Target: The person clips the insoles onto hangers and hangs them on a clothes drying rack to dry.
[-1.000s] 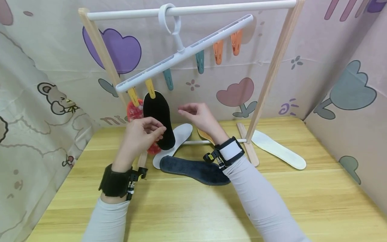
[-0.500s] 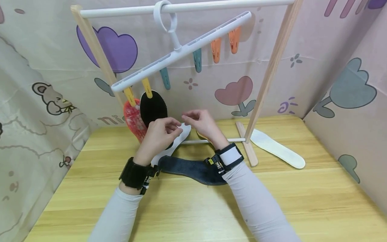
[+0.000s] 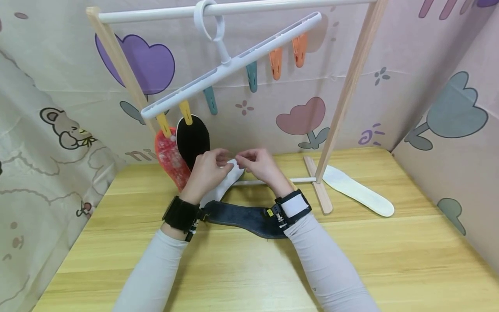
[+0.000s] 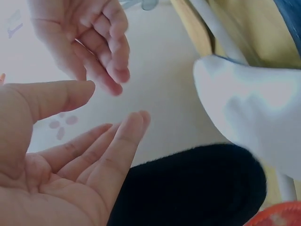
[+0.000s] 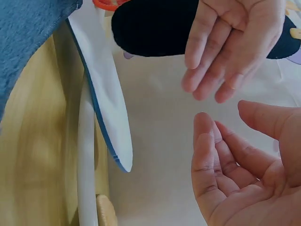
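Observation:
My left hand [image 3: 208,171] and right hand [image 3: 263,167] face each other in mid-air, fingertips close together. Both wrist views show thumbs apart from loosely bent fingers and nothing held. Just behind the left hand hangs a black insole [image 3: 192,138], its lower part hidden by that hand in the head view. Beside it a red mottled insole [image 3: 171,160] hangs too. Yellow clips [image 3: 186,112] grip the tops of both. The clips belong to a white hanger [image 3: 234,65], tilted low on the left. Below the hands lie a white insole [image 3: 222,184] and a dark blue insole [image 3: 245,221].
The hanger hooks over the white rod [image 3: 253,8] of a wooden-sided rack. Teal clips [image 3: 252,77] and orange clips [image 3: 276,64] hang from it, holding nothing. A cream insole [image 3: 358,190] lies right of the rack's wooden foot [image 3: 319,188]. Patterned cloth surrounds the wooden table [image 3: 234,268].
My left hand has moved right, away from the lower end of the black insole, toward my right hand. The right hand has lowered slightly. The hanging insoles have shifted a little left in view.

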A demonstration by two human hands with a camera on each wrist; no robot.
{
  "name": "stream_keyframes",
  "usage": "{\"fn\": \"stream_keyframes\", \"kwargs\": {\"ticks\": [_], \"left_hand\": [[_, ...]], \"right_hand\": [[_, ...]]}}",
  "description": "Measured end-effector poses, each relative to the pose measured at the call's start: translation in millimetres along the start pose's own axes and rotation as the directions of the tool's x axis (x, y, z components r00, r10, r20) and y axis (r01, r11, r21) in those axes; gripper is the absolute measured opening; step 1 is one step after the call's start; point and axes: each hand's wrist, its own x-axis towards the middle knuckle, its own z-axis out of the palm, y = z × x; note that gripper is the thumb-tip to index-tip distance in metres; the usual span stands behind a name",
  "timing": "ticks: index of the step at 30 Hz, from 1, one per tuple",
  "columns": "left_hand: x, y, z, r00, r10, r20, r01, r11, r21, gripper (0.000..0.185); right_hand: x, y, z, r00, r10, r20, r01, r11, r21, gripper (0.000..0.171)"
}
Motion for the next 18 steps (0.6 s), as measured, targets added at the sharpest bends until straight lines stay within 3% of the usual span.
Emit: {"fn": "stream_keyframes", "kwargs": {"ticks": [10,18], "left_hand": [[9.5,-18.2,-2.4,0.999,-0.046,-0.01,0.047,0.996,0.081,0.041],[17.0,-28.1,0.9,0.995,-0.093,0.045,0.084,0.98,0.178,0.045]], "right_hand": [[-5,3,-3,0.998,0.037,0.04,-0.031,0.989,-0.146,0.034],[-6,11,1,0.989,0.121,0.09,-0.101,0.974,-0.204,0.036]]}}
